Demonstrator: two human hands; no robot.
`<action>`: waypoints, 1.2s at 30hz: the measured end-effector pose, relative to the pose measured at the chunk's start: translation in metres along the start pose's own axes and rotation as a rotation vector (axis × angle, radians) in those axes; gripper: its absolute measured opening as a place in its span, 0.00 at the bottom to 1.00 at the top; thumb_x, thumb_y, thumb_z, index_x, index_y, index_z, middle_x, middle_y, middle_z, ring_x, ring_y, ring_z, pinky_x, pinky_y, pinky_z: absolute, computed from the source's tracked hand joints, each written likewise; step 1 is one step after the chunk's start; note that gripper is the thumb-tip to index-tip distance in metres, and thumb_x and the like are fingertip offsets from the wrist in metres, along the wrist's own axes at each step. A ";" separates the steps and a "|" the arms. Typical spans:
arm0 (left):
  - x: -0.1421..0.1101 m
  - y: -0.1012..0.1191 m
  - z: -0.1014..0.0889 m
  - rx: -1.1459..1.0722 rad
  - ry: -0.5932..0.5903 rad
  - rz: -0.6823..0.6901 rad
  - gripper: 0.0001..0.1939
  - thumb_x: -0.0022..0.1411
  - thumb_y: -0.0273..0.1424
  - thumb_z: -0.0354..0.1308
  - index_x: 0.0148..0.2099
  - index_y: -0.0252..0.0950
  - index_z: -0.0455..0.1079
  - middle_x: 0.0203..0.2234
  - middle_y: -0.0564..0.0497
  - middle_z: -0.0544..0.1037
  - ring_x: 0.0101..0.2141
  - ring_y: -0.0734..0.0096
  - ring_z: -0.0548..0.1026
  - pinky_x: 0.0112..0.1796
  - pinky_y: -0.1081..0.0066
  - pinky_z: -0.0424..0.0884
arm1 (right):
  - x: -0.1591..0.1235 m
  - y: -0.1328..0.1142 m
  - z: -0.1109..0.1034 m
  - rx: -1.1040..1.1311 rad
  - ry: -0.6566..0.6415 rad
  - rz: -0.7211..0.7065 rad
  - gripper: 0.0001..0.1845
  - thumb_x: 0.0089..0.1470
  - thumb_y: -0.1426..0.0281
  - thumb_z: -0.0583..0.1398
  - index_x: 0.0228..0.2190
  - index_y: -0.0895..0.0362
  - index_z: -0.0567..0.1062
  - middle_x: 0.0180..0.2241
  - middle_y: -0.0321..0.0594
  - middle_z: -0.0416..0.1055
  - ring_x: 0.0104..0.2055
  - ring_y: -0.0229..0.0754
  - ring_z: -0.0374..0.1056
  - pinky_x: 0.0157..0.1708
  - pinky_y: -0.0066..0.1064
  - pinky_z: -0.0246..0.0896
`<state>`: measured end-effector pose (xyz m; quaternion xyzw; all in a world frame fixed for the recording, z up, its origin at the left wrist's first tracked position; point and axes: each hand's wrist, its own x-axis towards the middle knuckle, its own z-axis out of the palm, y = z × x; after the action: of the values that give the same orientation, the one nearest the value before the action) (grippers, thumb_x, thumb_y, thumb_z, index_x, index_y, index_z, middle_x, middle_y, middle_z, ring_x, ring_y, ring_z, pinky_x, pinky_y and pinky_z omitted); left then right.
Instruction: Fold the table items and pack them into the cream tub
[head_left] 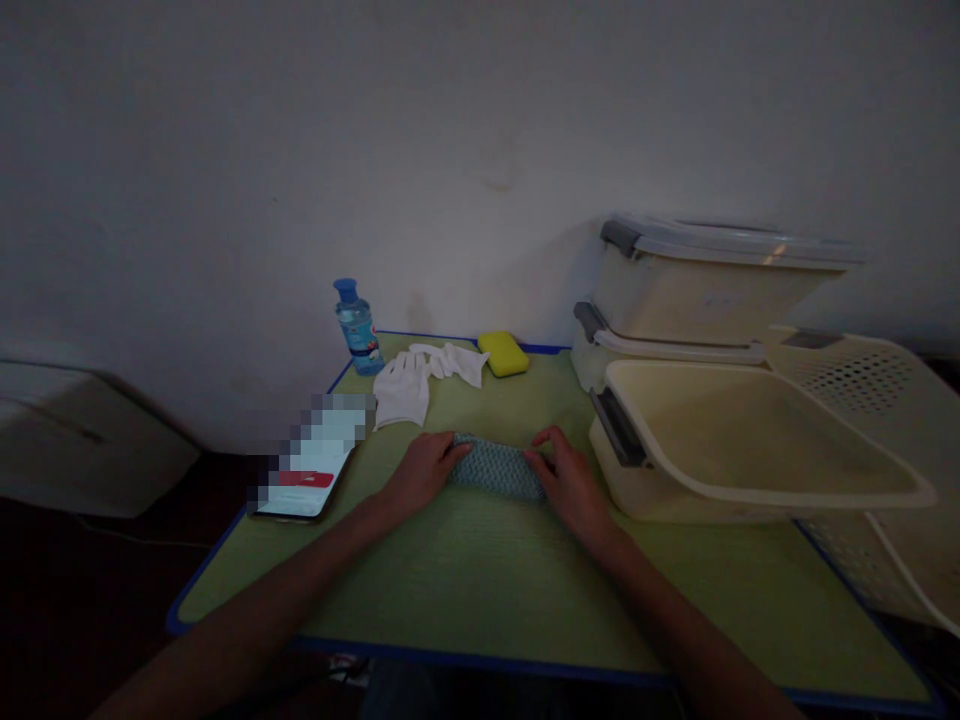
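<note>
A teal, knit-textured rectangular piece of fabric (495, 468) lies lengthwise between my hands, over the middle of the green table. My left hand (429, 468) is closed on its left end, thumb on top and fingers behind. At the other end, my right hand (564, 478) pinches the fabric between thumb and fingers, with the index finger bent upward. The fabric looks flat, its right end slightly nearer to me. Its underside is hidden, so I cannot tell whether it is folded or rests fully on the tabletop.
White gloves (402, 390), a yellow case-like block (503, 354) and a blue bottle (358, 330) stand along the back. A large phone or tablet (307, 460) lies left. An open cream bin (675, 490) sits right, before stacked lidded boxes (705, 295) and a perforated basket (855, 385).
</note>
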<state>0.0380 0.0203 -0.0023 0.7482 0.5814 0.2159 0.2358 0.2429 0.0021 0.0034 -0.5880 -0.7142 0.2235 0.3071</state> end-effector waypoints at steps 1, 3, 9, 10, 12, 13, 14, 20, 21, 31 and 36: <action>0.000 0.001 0.001 0.021 0.003 -0.003 0.16 0.61 0.35 0.46 0.24 0.34 0.63 0.21 0.50 0.72 0.25 0.70 0.68 0.28 0.72 0.59 | 0.000 0.000 0.001 -0.003 0.004 -0.005 0.05 0.52 0.68 0.51 0.33 0.55 0.62 0.18 0.32 0.65 0.20 0.39 0.62 0.19 0.26 0.51; -0.001 0.003 0.001 0.047 0.018 0.000 0.15 0.62 0.34 0.45 0.26 0.34 0.64 0.23 0.49 0.73 0.26 0.69 0.69 0.28 0.72 0.59 | -0.001 -0.001 0.002 -0.013 0.013 -0.017 0.05 0.52 0.69 0.50 0.33 0.55 0.62 0.19 0.32 0.65 0.21 0.39 0.63 0.20 0.26 0.51; -0.003 0.008 0.002 0.131 0.084 -0.027 0.05 0.62 0.29 0.46 0.37 0.35 0.62 0.25 0.50 0.73 0.30 0.66 0.72 0.29 0.72 0.61 | -0.002 -0.006 0.006 -0.083 0.019 -0.036 0.04 0.53 0.70 0.50 0.33 0.55 0.62 0.20 0.34 0.66 0.22 0.40 0.65 0.22 0.27 0.53; -0.003 0.009 0.002 0.155 0.083 -0.029 0.05 0.62 0.29 0.46 0.37 0.35 0.62 0.25 0.50 0.73 0.30 0.66 0.72 0.30 0.71 0.61 | -0.003 -0.006 0.006 -0.100 0.023 -0.036 0.04 0.53 0.70 0.50 0.33 0.55 0.62 0.21 0.35 0.67 0.23 0.41 0.65 0.23 0.27 0.54; -0.004 0.012 0.002 0.196 0.085 -0.028 0.05 0.63 0.29 0.45 0.37 0.36 0.62 0.25 0.49 0.73 0.31 0.65 0.73 0.31 0.71 0.62 | -0.003 -0.007 0.007 -0.132 0.030 -0.044 0.04 0.53 0.71 0.50 0.33 0.55 0.63 0.22 0.36 0.67 0.24 0.41 0.66 0.24 0.28 0.54; -0.004 0.013 0.002 0.214 0.082 -0.030 0.05 0.63 0.29 0.45 0.37 0.36 0.61 0.26 0.49 0.73 0.31 0.65 0.73 0.31 0.71 0.62 | -0.003 -0.007 0.008 -0.143 0.030 -0.051 0.04 0.53 0.71 0.50 0.33 0.55 0.63 0.22 0.36 0.68 0.24 0.41 0.66 0.24 0.28 0.54; -0.004 0.013 0.002 0.230 0.075 -0.032 0.06 0.63 0.29 0.44 0.37 0.35 0.61 0.26 0.49 0.73 0.31 0.65 0.73 0.31 0.71 0.63 | -0.003 -0.008 0.008 -0.152 0.030 -0.059 0.05 0.53 0.71 0.49 0.33 0.55 0.63 0.22 0.36 0.67 0.24 0.41 0.66 0.24 0.28 0.54; -0.003 0.007 0.000 0.168 0.046 0.033 0.05 0.63 0.29 0.45 0.37 0.36 0.61 0.26 0.50 0.73 0.30 0.67 0.73 0.30 0.72 0.62 | -0.004 -0.011 0.006 -0.165 -0.020 -0.057 0.05 0.55 0.71 0.49 0.33 0.56 0.64 0.21 0.36 0.67 0.23 0.40 0.66 0.23 0.27 0.52; -0.003 0.005 -0.001 0.142 0.048 0.052 0.05 0.63 0.30 0.45 0.36 0.36 0.61 0.26 0.51 0.73 0.29 0.67 0.72 0.29 0.72 0.62 | -0.004 -0.011 0.005 -0.172 -0.026 -0.044 0.05 0.55 0.71 0.49 0.33 0.56 0.64 0.21 0.37 0.68 0.24 0.41 0.66 0.23 0.27 0.52; 0.000 0.006 -0.003 0.149 0.029 0.049 0.05 0.63 0.28 0.45 0.36 0.35 0.61 0.25 0.50 0.73 0.29 0.66 0.72 0.28 0.73 0.60 | -0.002 -0.013 0.006 -0.270 -0.054 -0.021 0.06 0.56 0.74 0.48 0.34 0.57 0.64 0.23 0.39 0.70 0.25 0.42 0.68 0.23 0.28 0.51; 0.001 0.010 -0.001 0.236 0.003 0.012 0.05 0.63 0.28 0.45 0.38 0.34 0.62 0.28 0.47 0.74 0.32 0.64 0.73 0.30 0.72 0.62 | -0.001 -0.017 0.006 -0.393 -0.104 -0.011 0.07 0.58 0.74 0.47 0.36 0.58 0.64 0.26 0.42 0.72 0.28 0.42 0.69 0.25 0.28 0.52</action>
<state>0.0453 0.0190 0.0042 0.7737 0.5988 0.1483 0.1439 0.2269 -0.0020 0.0102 -0.6203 -0.7622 0.1083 0.1501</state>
